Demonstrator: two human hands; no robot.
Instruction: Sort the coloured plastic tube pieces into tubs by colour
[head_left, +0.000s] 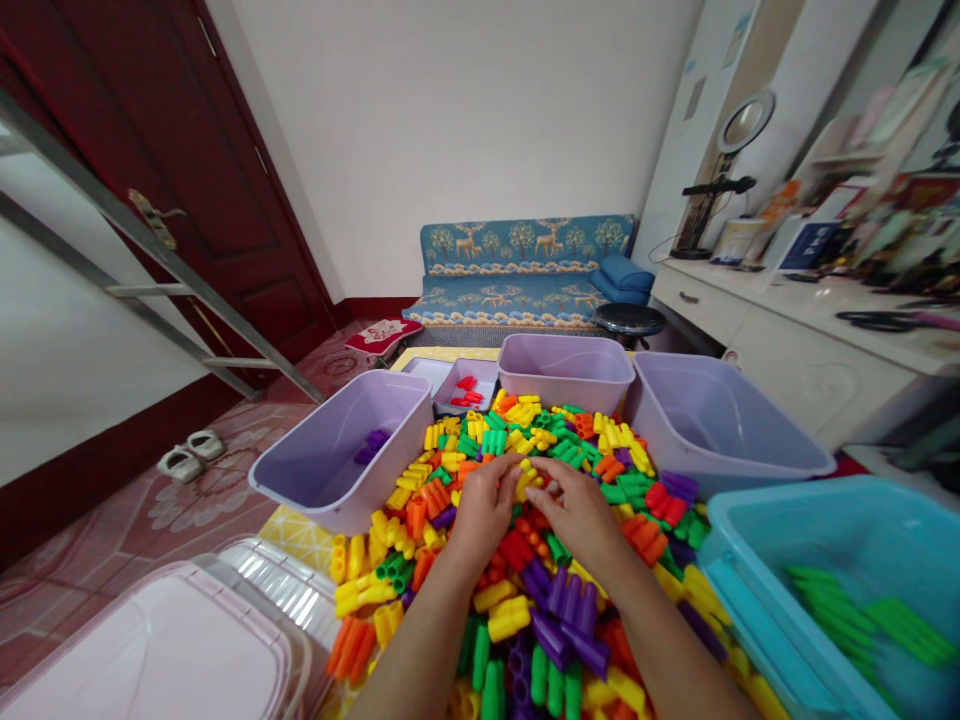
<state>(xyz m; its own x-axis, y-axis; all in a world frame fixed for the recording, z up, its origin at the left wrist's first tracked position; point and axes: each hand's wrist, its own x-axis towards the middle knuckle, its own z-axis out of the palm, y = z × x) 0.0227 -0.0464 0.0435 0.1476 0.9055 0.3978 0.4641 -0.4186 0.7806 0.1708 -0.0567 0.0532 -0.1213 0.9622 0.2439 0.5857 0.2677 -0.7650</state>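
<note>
Both my hands meet over the middle of a heap of coloured plastic bullet-shaped building blocks [510, 618]. My left hand [489, 500] has its fingers closed on a yellow bullet-shaped block [529, 482]. From the other side my right hand [574, 500] grips the same yellow piece with thumb and fingers. My fingers cover part of it, so how many joined pieces it has I cannot tell. Around my hands lie red, orange, green, purple and yellow blocks, many joined in rows.
Purple blocks lie in the left lilac bin [300, 505], red ones in a small tray [469, 400], green ones in the turquoise bin [765, 590]. Two more lilac bins [566, 375] stand behind the heap. Lids [157, 650] lie front left. A ladder [187, 265] leans at left.
</note>
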